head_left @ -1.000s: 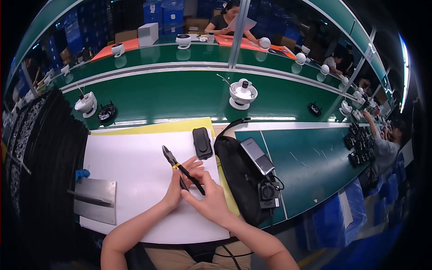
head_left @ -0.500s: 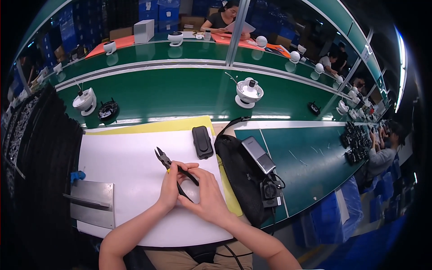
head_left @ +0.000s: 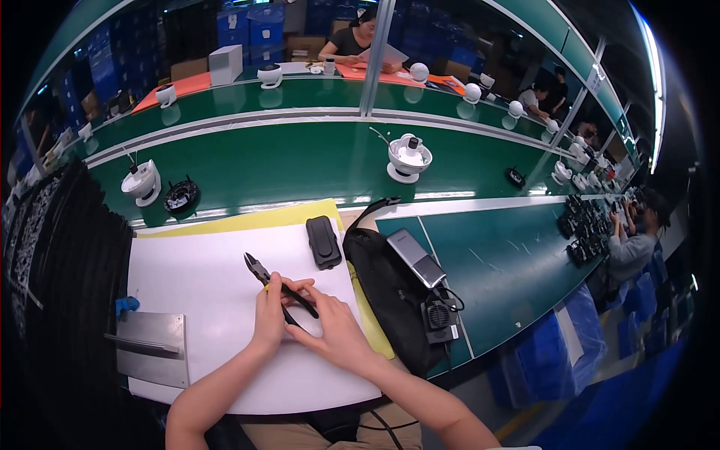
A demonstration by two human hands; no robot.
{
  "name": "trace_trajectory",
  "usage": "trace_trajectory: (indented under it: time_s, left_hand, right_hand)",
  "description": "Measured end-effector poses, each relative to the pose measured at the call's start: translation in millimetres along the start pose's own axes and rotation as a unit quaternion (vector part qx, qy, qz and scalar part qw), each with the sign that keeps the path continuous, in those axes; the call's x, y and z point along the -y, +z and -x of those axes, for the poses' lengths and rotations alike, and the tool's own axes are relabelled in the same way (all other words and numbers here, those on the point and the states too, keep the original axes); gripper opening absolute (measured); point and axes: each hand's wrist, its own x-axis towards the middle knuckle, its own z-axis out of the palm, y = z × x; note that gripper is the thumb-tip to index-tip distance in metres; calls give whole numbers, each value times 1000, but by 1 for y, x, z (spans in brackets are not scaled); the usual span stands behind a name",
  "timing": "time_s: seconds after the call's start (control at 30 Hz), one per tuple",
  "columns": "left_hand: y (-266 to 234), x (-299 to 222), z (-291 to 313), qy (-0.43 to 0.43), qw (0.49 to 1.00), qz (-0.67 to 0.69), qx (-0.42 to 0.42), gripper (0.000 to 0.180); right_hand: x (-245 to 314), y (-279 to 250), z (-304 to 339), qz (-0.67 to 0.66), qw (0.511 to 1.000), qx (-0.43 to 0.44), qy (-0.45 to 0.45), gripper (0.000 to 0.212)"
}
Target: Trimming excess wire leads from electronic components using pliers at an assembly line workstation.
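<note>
Diagonal cutters (head_left: 257,268) with black handles are held over the white sheet (head_left: 214,262), their jaws pointing away from me to the far left. My left hand (head_left: 270,316) closes around them near the pivot, where a bit of yellow shows. The fingers of my right hand (head_left: 334,326) curl over the far handle, with its thumb reaching below the other handle. Both hands are close together, and the handles stand apart between them. A black oblong case (head_left: 323,242) lies just beyond my right hand.
Left of the sheet are a metal plate with a bar (head_left: 154,365) and stacked black trays (head_left: 67,300). On the right lie a black bag (head_left: 382,300) and a grey power bank (head_left: 416,258). White camera housings (head_left: 409,159) stand on the green line; people sit beyond.
The whole view has shifted slightly, so things appear farther left. The cutters' jaws look closer together than before. Both hands keep their hold on the tool.
</note>
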Motion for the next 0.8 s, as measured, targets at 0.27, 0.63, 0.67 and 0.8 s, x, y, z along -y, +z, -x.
trace_trajectory:
  time_s: [0.27, 0.63, 0.67, 0.8]
  left_hand:
    - [-2, -1, 0, -8, 1000, -16, -10, 44]
    - [-2, -1, 1, -13, 999, -26, -21, 43]
    - [-2, -1, 2, -13, 999, -27, -21, 43]
    - [1, -7, 5, -21, 999, -30, -17, 41]
  right_hand:
    - [0, 4, 1, -90, 995, -33, 0, 54]
    - [-7, 9, 3, -98, 995, -33, 6, 54]
    - [-7, 9, 3, -97, 995, -33, 4, 54]
    - [-3, 6, 3, -96, 995, -33, 1, 55]
